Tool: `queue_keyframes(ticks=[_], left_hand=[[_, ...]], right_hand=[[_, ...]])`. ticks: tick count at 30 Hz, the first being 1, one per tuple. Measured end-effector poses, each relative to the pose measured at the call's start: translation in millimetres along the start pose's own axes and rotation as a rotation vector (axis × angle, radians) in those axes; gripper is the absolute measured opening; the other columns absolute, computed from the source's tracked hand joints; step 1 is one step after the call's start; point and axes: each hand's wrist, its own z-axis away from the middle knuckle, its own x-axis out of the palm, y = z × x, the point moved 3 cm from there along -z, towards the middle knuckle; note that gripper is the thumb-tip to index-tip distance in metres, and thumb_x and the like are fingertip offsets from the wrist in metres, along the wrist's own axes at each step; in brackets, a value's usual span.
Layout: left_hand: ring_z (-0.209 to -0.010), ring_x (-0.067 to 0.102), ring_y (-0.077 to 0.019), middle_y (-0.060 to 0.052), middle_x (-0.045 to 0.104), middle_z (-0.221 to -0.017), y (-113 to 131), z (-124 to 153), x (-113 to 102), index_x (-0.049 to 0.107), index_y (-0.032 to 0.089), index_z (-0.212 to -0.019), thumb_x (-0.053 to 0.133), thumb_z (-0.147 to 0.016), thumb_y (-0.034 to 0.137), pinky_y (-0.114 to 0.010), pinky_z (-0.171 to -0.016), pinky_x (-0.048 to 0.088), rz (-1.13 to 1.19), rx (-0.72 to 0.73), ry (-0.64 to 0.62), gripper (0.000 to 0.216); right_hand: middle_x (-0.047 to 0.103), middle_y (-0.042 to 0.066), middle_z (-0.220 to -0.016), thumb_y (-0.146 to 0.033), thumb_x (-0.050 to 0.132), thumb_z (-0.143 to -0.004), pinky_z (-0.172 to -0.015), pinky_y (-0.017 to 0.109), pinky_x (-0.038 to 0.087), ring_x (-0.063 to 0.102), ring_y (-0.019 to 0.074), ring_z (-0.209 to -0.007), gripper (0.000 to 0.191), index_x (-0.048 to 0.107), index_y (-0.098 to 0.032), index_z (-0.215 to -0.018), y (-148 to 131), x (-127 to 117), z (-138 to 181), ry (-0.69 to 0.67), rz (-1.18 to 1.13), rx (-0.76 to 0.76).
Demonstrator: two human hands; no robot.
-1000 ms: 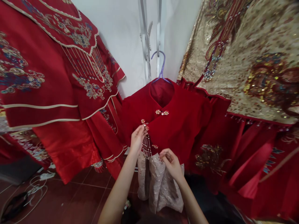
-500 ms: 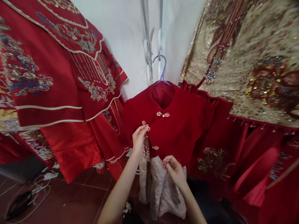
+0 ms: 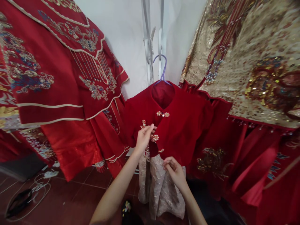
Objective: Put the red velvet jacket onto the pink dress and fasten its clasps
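Note:
A short red velvet jacket (image 3: 180, 125) hangs in front of me on a purple hanger (image 3: 163, 70). Its jewelled flower-shaped clasp (image 3: 162, 114) at the neckline is joined; the clasp halves lower down the side sit apart, and the front flap stands off there. My left hand (image 3: 143, 139) pinches the flap's edge at the side opening, beside a beaded tassel (image 3: 147, 153). Close to the jacket's hem, my right hand (image 3: 175, 170) has its fingers curled together; what is between them, if anything, is hidden. Below hangs a pale patterned skirt (image 3: 161, 190).
Red embroidered garments (image 3: 58, 68) hang at left, and a gold sequined garment (image 3: 255, 68) at right. Behind the hanger are pale metal rails (image 3: 146, 34) against a white wall. White cables (image 3: 41, 187) and a black object (image 3: 20, 203) lie on the tiled floor.
The side clasp has come apart and the jacket's flap has shifted to the right, opening a gap. My left hand has moved slightly right; my right hand has hardly moved.

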Motion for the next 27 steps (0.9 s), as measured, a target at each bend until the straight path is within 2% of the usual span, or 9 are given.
queue_keyframes(ticks=[2, 6, 9, 12, 14, 16, 20, 24, 27], left_hand=[[-0.064, 0.06, -0.0143, -0.005, 0.068, -0.078, 19, -2, 11, 0.07, 0.017, -0.096, 0.06, -0.084, 0.049, -0.024, -0.054, 0.045, -0.236, 0.223, -0.069, 0.036], [-0.087, 0.056, -0.0186, -0.007, 0.062, -0.102, 51, -17, 26, 0.063, 0.023, -0.116, 0.053, -0.091, 0.035, -0.027, -0.068, 0.047, -0.829, 0.699, -0.038, 0.029], [-0.094, 0.052, -0.0218, -0.009, 0.058, -0.1, 59, -31, 31, 0.064, 0.022, -0.111, 0.049, -0.093, 0.032, -0.031, -0.073, 0.048, -1.107, 0.868, -0.083, 0.026], [-0.1, 0.051, -0.0243, -0.01, 0.059, -0.105, 65, -37, 32, 0.065, 0.02, -0.1, 0.05, -0.091, 0.028, -0.042, -0.09, 0.045, -1.162, 0.98, -0.159, 0.019], [-0.103, 0.052, -0.0249, -0.009, 0.062, -0.104, 70, -37, 31, 0.065, 0.021, -0.094, 0.052, -0.089, 0.025, -0.051, -0.104, 0.035, -1.114, 1.027, -0.221, 0.015], [-0.098, 0.055, -0.023, -0.006, 0.063, -0.093, 75, -39, 29, 0.066, 0.023, -0.089, 0.054, -0.086, 0.025, -0.055, -0.111, 0.027, -1.03, 1.003, -0.293, 0.013], [-0.08, 0.056, -0.019, 0.0, 0.058, -0.072, 83, -47, 26, 0.066, 0.028, -0.076, 0.062, -0.077, 0.028, -0.054, -0.113, 0.027, -0.886, 0.889, -0.355, 0.005], [-0.071, 0.054, -0.0178, 0.001, 0.056, -0.064, 90, -49, 21, 0.067, 0.029, -0.076, 0.065, -0.077, 0.032, -0.053, -0.112, 0.028, -0.82, 0.883, -0.32, 0.004], [-0.075, 0.055, -0.0201, -0.002, 0.061, -0.072, 91, -46, 14, 0.067, 0.023, -0.087, 0.066, -0.077, 0.034, -0.055, -0.112, 0.023, -0.793, 0.899, -0.19, 0.015]], right_hand=[[0.06, 0.002, -0.074, -0.041, 0.062, -0.081, -0.061, 0.028, 0.045, 0.055, 0.016, -0.065, 0.021, 0.057, -0.021, -0.08, -2, 0, 0, 0.001, -0.001, -0.003], [0.062, 0.003, -0.075, -0.042, 0.063, -0.081, -0.062, 0.028, 0.046, 0.056, 0.0165, -0.066, 0.022, 0.057, -0.021, -0.08, -8, -4, 2, 0.016, 0.007, -0.019], [0.061, 0.003, -0.076, -0.04, 0.064, -0.082, -0.064, 0.028, 0.046, 0.057, 0.0163, -0.066, 0.021, 0.057, -0.021, -0.081, -12, -10, 5, 0.033, 0.005, -0.035], [0.061, 0.002, -0.075, -0.04, 0.063, -0.082, -0.063, 0.028, 0.046, 0.057, 0.0162, -0.066, 0.02, 0.057, -0.021, -0.082, -16, -17, 8, 0.041, 0.004, -0.042], [0.061, 0.002, -0.074, -0.039, 0.063, -0.082, -0.063, 0.028, 0.046, 0.057, 0.0162, -0.066, 0.019, 0.058, -0.021, -0.081, -18, -20, 9, 0.045, 0.013, -0.053], [0.061, 0.002, -0.073, -0.038, 0.064, -0.082, -0.063, 0.028, 0.047, 0.058, 0.0161, -0.067, 0.019, 0.058, -0.02, -0.081, -23, -21, 7, 0.049, 0.029, -0.067], [0.063, 0.004, -0.077, -0.041, 0.065, -0.08, -0.06, 0.028, 0.05, 0.06, 0.016, -0.066, 0.022, 0.058, -0.019, -0.081, -43, -20, -7, 0.038, 0.054, -0.089], [0.064, 0.004, -0.076, -0.044, 0.068, -0.077, -0.06, 0.029, 0.055, 0.063, 0.0156, -0.068, 0.027, 0.058, -0.019, -0.083, -93, -22, -36, 0.031, 0.03, -0.153], [0.066, 0.004, -0.085, -0.04, 0.066, -0.079, -0.068, 0.029, 0.058, 0.065, 0.0151, -0.077, 0.024, 0.059, -0.02, -0.09, -147, -19, -61, 0.08, 0.042, -0.295]])
